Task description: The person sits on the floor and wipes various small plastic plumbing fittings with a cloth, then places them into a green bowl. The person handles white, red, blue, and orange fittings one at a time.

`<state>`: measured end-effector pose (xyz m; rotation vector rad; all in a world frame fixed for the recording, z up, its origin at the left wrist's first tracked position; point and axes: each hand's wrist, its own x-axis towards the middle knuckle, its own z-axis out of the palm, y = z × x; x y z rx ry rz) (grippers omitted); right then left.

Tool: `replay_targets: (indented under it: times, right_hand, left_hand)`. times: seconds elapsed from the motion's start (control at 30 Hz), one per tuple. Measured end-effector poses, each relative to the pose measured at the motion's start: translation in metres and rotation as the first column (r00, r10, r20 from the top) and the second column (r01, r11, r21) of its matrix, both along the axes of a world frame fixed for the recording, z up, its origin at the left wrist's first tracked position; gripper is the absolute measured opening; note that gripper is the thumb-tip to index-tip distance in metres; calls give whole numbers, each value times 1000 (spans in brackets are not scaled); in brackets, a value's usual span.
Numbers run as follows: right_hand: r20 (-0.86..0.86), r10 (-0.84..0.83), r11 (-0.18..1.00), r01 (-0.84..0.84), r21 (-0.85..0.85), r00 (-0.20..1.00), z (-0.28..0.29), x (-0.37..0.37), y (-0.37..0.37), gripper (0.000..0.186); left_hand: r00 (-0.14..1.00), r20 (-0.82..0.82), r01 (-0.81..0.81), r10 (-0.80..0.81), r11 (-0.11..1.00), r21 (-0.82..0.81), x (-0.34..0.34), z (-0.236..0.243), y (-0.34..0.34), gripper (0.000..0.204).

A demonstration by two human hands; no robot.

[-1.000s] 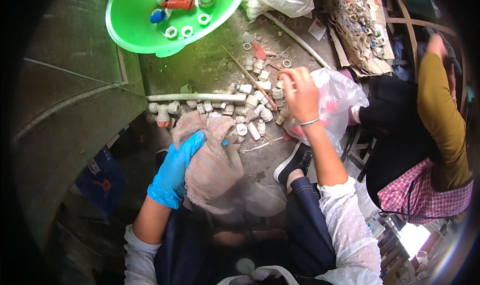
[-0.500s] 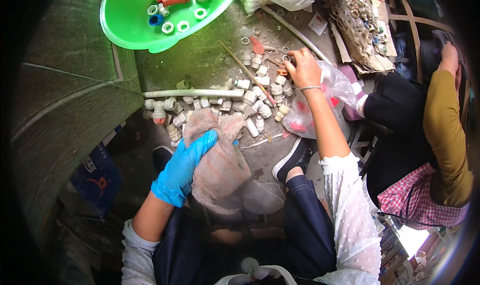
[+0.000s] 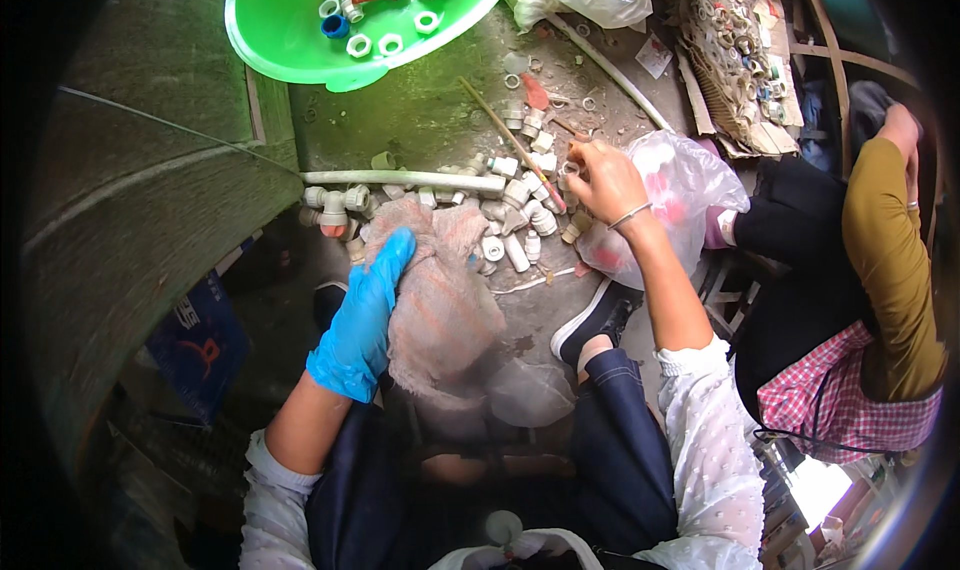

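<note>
My left hand (image 3: 358, 315), in a blue glove, is closed on a greyish-pink rag (image 3: 445, 305) that hangs down in front of my knees. My bare right hand (image 3: 607, 182), with a bracelet at the wrist, hovers at the right end of a heap of white and grey pipe fittings (image 3: 518, 252). Its fingers are curled together, and whatever they hold, if anything, is hidden. Close to its fingertips lies a thin wooden stick (image 3: 510, 142). A clear plastic bag (image 3: 690, 185) with red bits inside sits just right of that hand.
A green basin (image 3: 290, 55) with a few fittings stands at the far left. One white pipe (image 3: 400, 179) lies across the heap, another (image 3: 610, 72) farther back. Cardboard (image 3: 700, 100) with many rings is at the far right, beside a seated person (image 3: 890, 260).
My right hand's fingers have drawn together, and the orange fitting seen below them is now out of sight. The view has shifted slightly. My left hand still holds the rag.
</note>
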<state>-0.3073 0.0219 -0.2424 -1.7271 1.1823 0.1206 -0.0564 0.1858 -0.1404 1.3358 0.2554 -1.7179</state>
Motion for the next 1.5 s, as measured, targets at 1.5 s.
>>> replay_targets:
  times: [1.5]
  right_hand:
    - [-298,-51,707,-176,-685,953,-50,-6,-61,19]
  left_hand:
    - [846,370,401,-383,916,31,2,-37,16,35]
